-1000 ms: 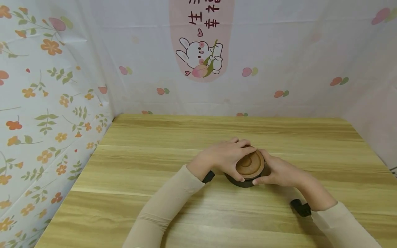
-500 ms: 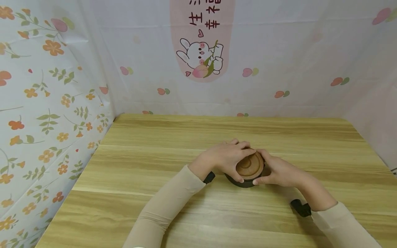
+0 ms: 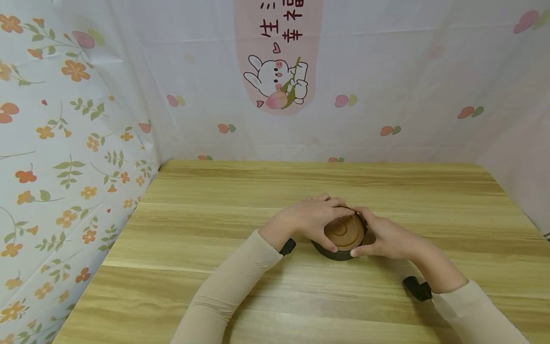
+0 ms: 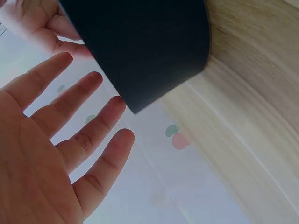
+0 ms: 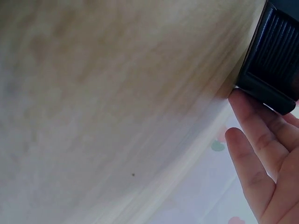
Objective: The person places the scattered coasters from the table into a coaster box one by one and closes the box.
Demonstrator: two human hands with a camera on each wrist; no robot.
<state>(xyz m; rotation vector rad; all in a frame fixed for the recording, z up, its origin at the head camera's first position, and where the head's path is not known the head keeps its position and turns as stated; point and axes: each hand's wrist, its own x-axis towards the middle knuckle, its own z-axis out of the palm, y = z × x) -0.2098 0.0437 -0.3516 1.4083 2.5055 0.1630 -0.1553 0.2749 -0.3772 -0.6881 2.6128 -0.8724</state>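
Note:
A low, round dark container stands on the table, topped by a brown lid with ring-like grooves. My left hand reaches over it from the left, thumb at the near rim and index finger at the far rim, gripping the lid. From the other side, my right hand holds the container, its thumb low at the front. In the left wrist view, spread fingers reach the edge of the smooth dark wall. The right wrist view shows fingertips against a black ribbed part. Both hands hide much of the container's sides.
The wood-grain table runs back to a white cloth backdrop printed with a rabbit. A flower-printed cloth hangs along the left side. A black wrist device sits under the right wrist.
The lid has shifted slightly toward the near left, and its top looks darker. Both hands keep nearly the same places around the container.

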